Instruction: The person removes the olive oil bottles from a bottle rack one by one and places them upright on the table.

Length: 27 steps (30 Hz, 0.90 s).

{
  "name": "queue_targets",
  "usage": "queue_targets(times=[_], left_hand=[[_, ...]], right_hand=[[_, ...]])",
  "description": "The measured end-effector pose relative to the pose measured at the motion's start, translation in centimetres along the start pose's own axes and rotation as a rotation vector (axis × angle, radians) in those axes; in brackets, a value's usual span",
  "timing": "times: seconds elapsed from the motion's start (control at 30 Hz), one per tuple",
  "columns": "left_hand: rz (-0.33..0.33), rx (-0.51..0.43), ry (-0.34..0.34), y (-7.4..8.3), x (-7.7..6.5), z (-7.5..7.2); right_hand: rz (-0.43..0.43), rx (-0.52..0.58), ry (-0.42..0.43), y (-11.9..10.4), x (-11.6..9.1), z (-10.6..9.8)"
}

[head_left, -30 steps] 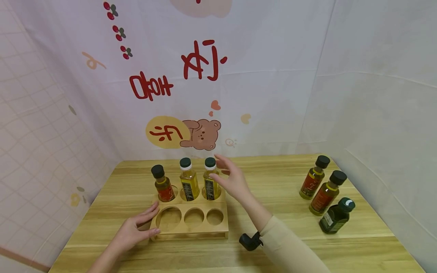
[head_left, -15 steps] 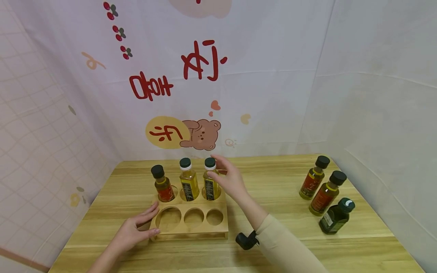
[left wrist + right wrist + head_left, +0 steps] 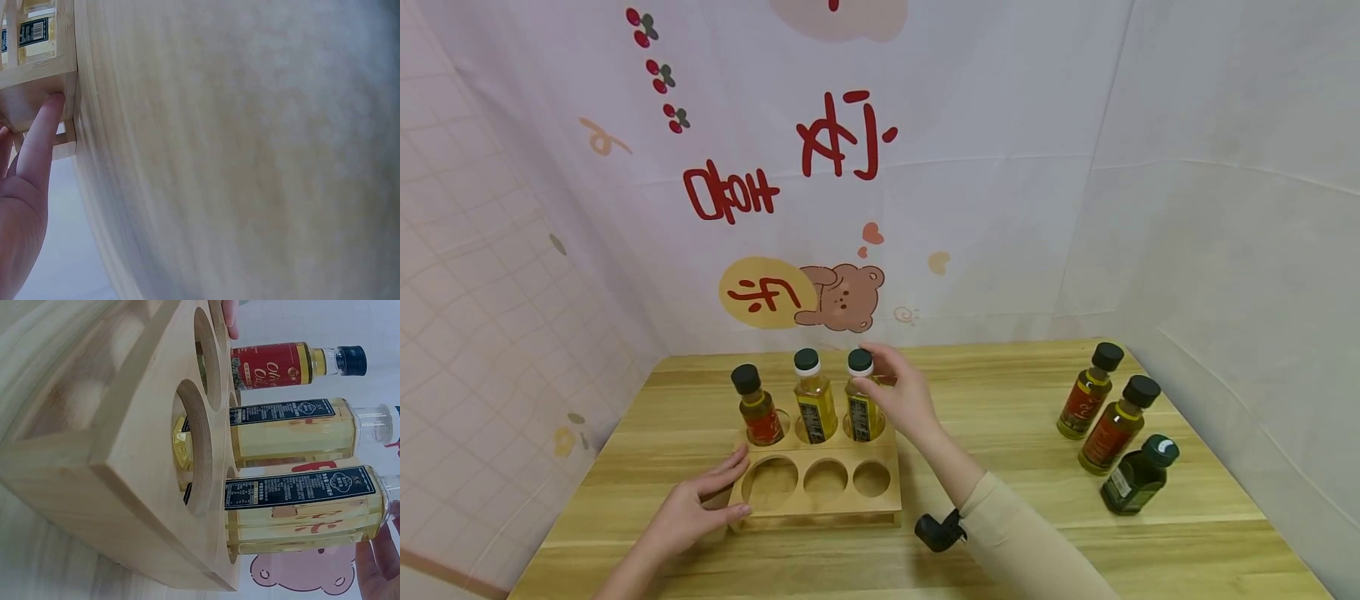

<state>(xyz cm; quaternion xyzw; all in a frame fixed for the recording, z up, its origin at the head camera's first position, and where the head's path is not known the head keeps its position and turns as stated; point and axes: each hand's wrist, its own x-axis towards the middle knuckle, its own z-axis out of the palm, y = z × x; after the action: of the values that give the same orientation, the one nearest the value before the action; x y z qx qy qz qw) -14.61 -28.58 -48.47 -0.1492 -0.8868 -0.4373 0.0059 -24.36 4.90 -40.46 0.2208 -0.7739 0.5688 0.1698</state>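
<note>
A wooden stepped rack (image 3: 850, 504) stands on the table with round holes in both tiers. In its back row are a red-labelled olive oil bottle (image 3: 763, 421) with a black cap and two yellow oil bottles with green caps, the middle one (image 3: 816, 412) and the right one (image 3: 863, 417). My right hand (image 3: 906, 396) holds the right bottle near its neck, thumb in front and fingers behind; that bottle (image 3: 306, 515) stands in its hole in the right wrist view. My left hand (image 3: 692, 512) rests against the rack's left end, a straight finger (image 3: 40, 140) touching the side panel.
To the right on the wooden table (image 3: 1000, 417) stand two red-labelled oil bottles, one behind (image 3: 1086, 400) and one in front (image 3: 1112, 437), with a short dark green bottle (image 3: 1137, 479) nearby. A printed white cloth (image 3: 1000, 225) hangs behind the table.
My right hand has moved slightly left, and its thumb and fingers have come in around the right bottle's neck. The left hand and the rack stay where they were.
</note>
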Motion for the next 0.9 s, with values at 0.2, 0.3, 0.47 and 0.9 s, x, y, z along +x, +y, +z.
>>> queue_targets(times=[0.2, 0.3, 0.47, 0.9], left_hand=[[-0.015, -0.034, -0.014, 0.03, -0.02, 0.02], [-0.021, -0.050, -0.019, -0.04, -0.04, 0.02], [-0.016, -0.052, -0.017, -0.23, -0.03, 0.04], [-0.033, -0.032, -0.014, -0.57, 0.04, 0.06]], right_hand=[[0.001, -0.002, 0.004, -0.12, -0.19, 0.06], [0.004, 0.011, 0.004, -0.23, -0.25, 0.04], [-0.008, 0.044, 0.012, -0.82, -0.45, 0.03], [-0.002, 0.035, -0.002, -0.36, -0.64, -0.06]])
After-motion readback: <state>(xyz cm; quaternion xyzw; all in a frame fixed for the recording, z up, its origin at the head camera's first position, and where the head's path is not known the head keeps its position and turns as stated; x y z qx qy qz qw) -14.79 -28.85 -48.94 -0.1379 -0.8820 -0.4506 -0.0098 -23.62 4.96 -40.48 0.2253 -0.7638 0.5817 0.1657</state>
